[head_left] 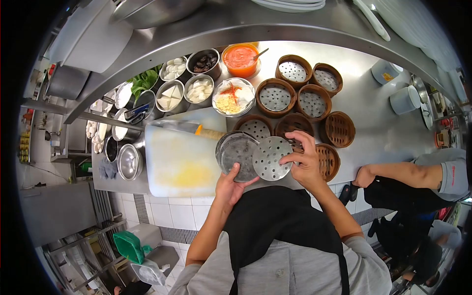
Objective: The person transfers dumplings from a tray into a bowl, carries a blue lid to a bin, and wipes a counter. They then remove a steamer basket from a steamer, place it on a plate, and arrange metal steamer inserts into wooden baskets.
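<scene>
My left hand (pixel 230 189) grips a small stack of round metal plates (pixel 238 160) by its lower edge, thumb on top. In my right hand (pixel 306 164) is a perforated metal disc (pixel 272 160), pinched at its right edge and overlapping the stack's right side. Just beyond my hands stand several small round steamer baskets. Perforated discs lie inside some of them, such as the near-left basket (pixel 255 118) and the middle basket (pixel 275 111). Slatted bases show in the right basket (pixel 338 130) and the nearest basket (pixel 328 162). My right hand partly hides another basket (pixel 290 119).
Left of my hands lies a white cutting board (pixel 164 167) with a knife (pixel 177 126) on it. Bowls of ingredients and an orange sauce tub (pixel 241 60) stand behind. A shelf edge (pixel 236 33) spans overhead. A co-worker's arm (pixel 403 174) is at right.
</scene>
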Demonstrator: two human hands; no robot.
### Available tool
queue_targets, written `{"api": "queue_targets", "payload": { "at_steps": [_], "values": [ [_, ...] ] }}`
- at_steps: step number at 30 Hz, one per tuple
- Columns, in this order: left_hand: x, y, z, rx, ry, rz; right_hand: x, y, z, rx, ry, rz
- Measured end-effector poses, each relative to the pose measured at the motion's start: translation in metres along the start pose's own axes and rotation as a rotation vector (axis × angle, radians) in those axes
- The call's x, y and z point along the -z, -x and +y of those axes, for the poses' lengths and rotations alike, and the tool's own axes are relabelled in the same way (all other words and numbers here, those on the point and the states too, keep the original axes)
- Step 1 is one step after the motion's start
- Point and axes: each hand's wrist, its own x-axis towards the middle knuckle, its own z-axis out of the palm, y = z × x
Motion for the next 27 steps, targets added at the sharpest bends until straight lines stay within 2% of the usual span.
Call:
{"api": "queue_targets", "payload": {
  "at_steps": [5,7,9,11,12,13,15,17,19,21,23,24,25,27],
  "values": [
    [-0.007,0.001,0.003,-0.041,-0.009,-0.007,-0.010,0.018,0.030,-0.089,-0.038,0.017],
    [-0.005,0.001,0.002,-0.047,-0.010,-0.007,-0.006,0.026,0.049,-0.212,-0.063,0.058],
    [-0.003,-0.001,0.001,-0.050,-0.010,-0.009,0.008,0.027,0.061,-0.250,-0.013,0.099],
    [-0.001,0.000,0.001,-0.052,-0.039,0.012,0.014,0.029,0.082,-0.298,0.320,0.139],
    [0.001,-0.001,0.001,-0.034,-0.005,0.020,0.018,0.028,0.088,-0.295,0.465,0.004],
    [0.001,-0.001,0.000,-0.035,-0.005,0.022,0.020,0.030,0.090,-0.294,0.463,0.003],
    [-0.001,-0.001,0.000,-0.056,-0.040,-0.034,0.021,0.030,0.087,-0.315,0.701,-0.135],
    [-0.002,-0.002,-0.002,-0.067,-0.030,-0.023,0.021,0.028,0.075,-0.286,0.725,-0.145],
    [-0.005,-0.004,-0.004,-0.082,-0.019,-0.009,0.016,0.025,0.066,-0.321,0.601,0.027],
    [-0.010,-0.003,-0.003,-0.097,-0.045,-0.064,0.011,0.022,0.050,-0.243,0.564,0.045],
    [-0.010,-0.006,-0.005,-0.097,-0.060,-0.044,-0.003,0.023,0.035,-0.589,-0.215,-0.125],
    [-0.010,-0.008,-0.006,-0.088,-0.064,-0.044,-0.016,0.028,0.036,-0.492,-0.231,-0.189],
    [-0.009,-0.008,-0.006,-0.091,-0.069,-0.040,-0.017,0.020,0.013,-0.567,-0.338,-0.269],
    [-0.010,-0.010,-0.007,-0.085,-0.098,-0.056,-0.033,0.020,-0.003,-0.548,-0.244,-0.255]
  ]
}}
